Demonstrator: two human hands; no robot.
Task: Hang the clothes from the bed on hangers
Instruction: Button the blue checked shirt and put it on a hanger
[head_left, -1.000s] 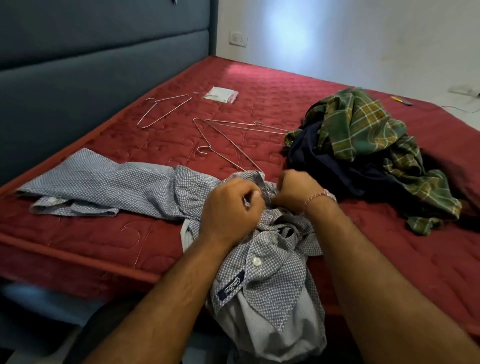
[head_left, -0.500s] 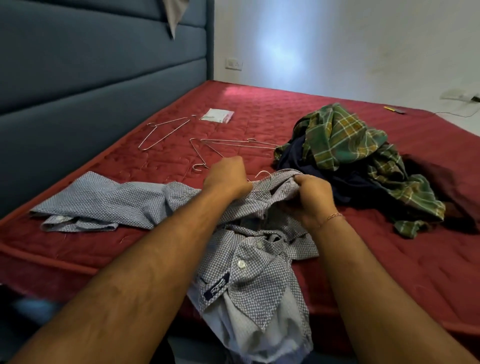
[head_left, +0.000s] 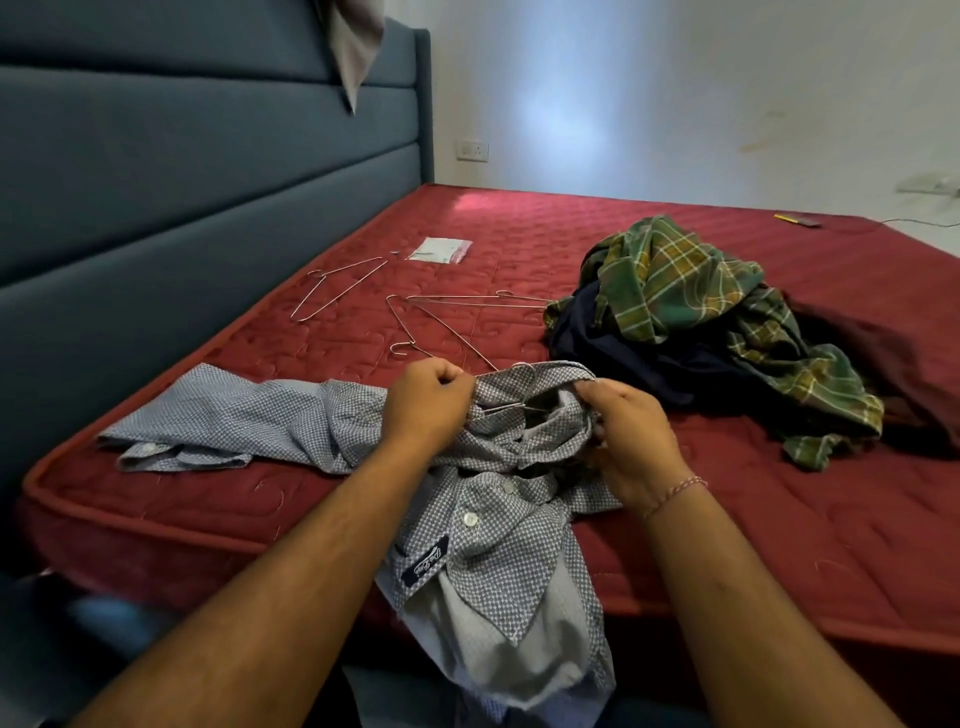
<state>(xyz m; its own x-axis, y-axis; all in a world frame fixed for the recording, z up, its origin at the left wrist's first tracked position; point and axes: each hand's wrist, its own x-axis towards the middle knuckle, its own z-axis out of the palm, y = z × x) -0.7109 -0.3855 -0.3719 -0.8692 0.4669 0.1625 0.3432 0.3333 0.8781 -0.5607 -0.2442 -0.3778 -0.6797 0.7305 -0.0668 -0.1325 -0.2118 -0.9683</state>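
Head view: I am seeing both hands working a grey checked shirt (head_left: 498, 499) at the near mattress (head_left: 779, 545) edge.
Left hand (head_left: 426, 405) is pinching the fabric; right hand (head_left: 631, 436) is gripping the collar. A wire hanger (head_left: 511, 392) is sitting inside the shirt. Spare hangers (head_left: 441, 322) and a clothes pile (head_left: 691, 332) are lying beyond.

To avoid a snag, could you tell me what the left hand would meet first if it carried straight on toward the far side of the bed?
Probably the loose wire hangers lying just beyond the left hand; depth is uncertain.
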